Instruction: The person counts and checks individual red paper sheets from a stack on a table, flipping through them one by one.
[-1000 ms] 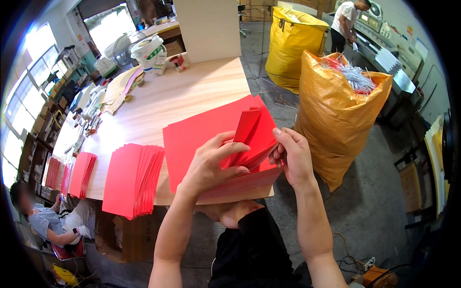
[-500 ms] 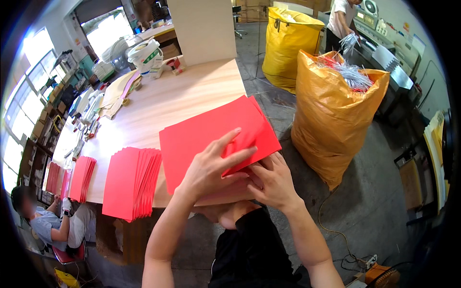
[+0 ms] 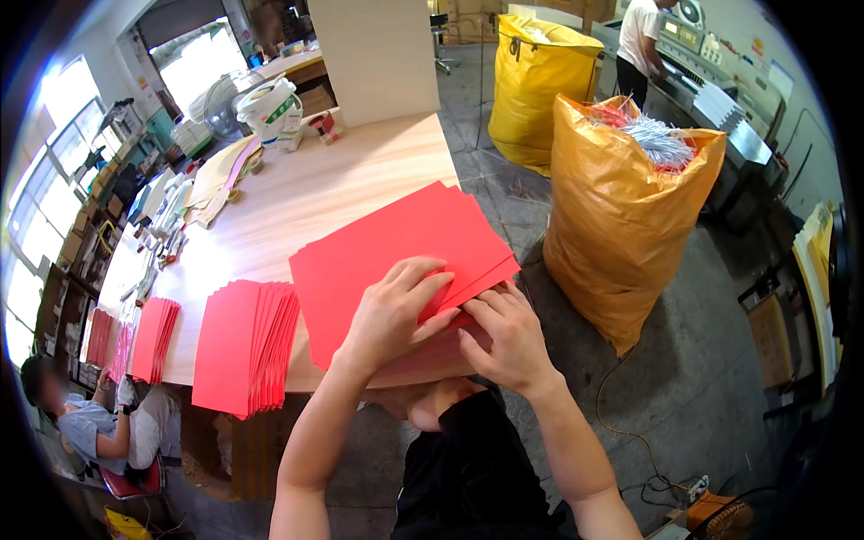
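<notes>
- Left hand (image 3: 393, 310) lies flat, palm down and fingers spread, on top of the red paper stack (image 3: 396, 256), pressing on it rather than gripping anything.
- Right hand (image 3: 506, 337) is at the near right corner of that same stack, fingers curled down onto the sheet edges. Can't really tell if it's pinching a sheet or just pushing on it.
- The red paper stack sits at the near edge of the wooden table (image 3: 333, 193), its right corner poking out over the table edge, the sheets slightly fanned there.
- Left of the stack, well apart from both hands, a fanned pile of folded red pieces (image 3: 245, 346) also lies along the near table edge, with smaller red piles (image 3: 153, 337) further left again.
- Right of the stack, off the table, there's a big orange sack (image 3: 621, 216) stuffed with paper trimmings, and a yellow sack (image 3: 531, 90) behind that.
- Far end of the table from the stack: a white bucket (image 3: 270, 112) and a tall pale board (image 3: 378, 58).
</notes>
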The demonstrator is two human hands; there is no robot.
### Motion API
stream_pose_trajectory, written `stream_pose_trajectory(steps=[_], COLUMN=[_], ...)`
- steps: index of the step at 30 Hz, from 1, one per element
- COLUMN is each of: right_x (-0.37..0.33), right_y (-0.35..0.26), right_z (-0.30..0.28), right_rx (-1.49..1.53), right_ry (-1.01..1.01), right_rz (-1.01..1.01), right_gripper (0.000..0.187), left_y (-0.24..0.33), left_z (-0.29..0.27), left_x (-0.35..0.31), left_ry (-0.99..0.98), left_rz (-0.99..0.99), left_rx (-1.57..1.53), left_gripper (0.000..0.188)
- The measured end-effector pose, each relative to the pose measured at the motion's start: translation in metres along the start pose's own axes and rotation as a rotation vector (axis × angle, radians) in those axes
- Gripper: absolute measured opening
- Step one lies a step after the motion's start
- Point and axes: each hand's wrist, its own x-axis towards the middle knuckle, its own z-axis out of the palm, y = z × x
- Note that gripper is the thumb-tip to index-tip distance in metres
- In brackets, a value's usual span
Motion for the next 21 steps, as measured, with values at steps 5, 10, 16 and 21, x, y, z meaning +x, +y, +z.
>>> stream_pose_trajectory(steps=[5,10,16,21], right_x=[-0.013,-0.006,0.038,0.039], right_y=[0.01,0.023,-0.018,0.009], right_z=[-0.009,-0.044,-0.039,-0.012], right_rx=[0.091,-0.187,-0.076,0.666], right_ry=[0.269,-0.035,0.075,0.206], right_rz=[0.153,0.493,0.326,0.587], right_gripper=[0.016,0.042,0.039,0.041], left_y=[0.0,0.009,0.006,0.004], left_z=[-0.002,-0.005,-0.008,-0.008], left_x=[-0.001,0.002,0.002,0.002], left_ry=[-0.012,-0.026,0.035,0.086], left_rz=[-0.025,-0.123,-0.06,-0.079], left_rx=[-0.041,-0.093,-0.151,-0.233], left_gripper=[0.045,0.05,0.048,0.044])
